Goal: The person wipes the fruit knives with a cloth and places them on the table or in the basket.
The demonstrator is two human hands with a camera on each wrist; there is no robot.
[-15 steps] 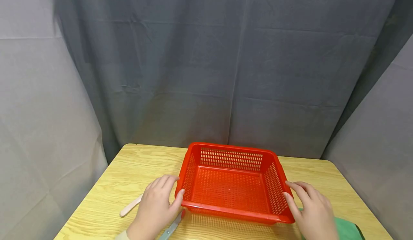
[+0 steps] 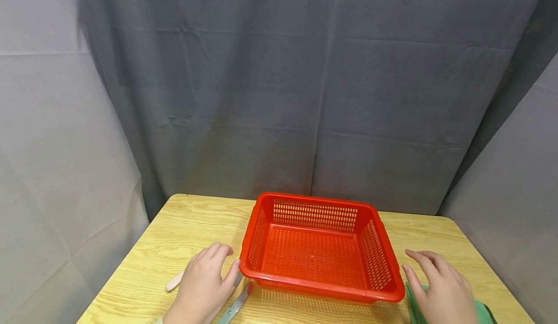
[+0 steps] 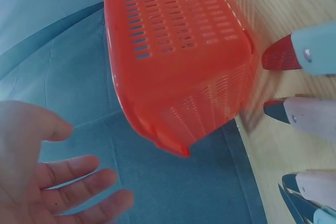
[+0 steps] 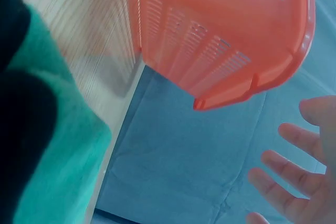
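A red plastic basket [image 2: 320, 285] with slotted walls stands on the table, its inside bare. My left hand [image 2: 200, 283] hovers off its left side, fingers loosely bent, the thumb tip close to the rim. In the left wrist view a gap shows between the left fingers [image 3: 86, 187] and the basket [image 3: 173, 77]. To the right of the basket, my right hand [image 2: 444, 287] is apart from the rim with fingers spread and relaxed. Below that hand lies a green cloth item [image 2: 415, 307] with dark trim, partly hidden by it. Neither hand holds anything.
Beside the left hand lie a grey-blue handled tool with a red tip [image 2: 235, 307] and a pale handle [image 2: 174, 282]. The left wrist view shows several such handles, one light blue [image 3: 317, 51]. A grey curtain [image 2: 279, 96] hangs behind the wooden table [image 2: 209, 212].
Both hands have let go of the basket's rim and moved outward, the left to the left and the right to the right. The basket stays in place on the table.
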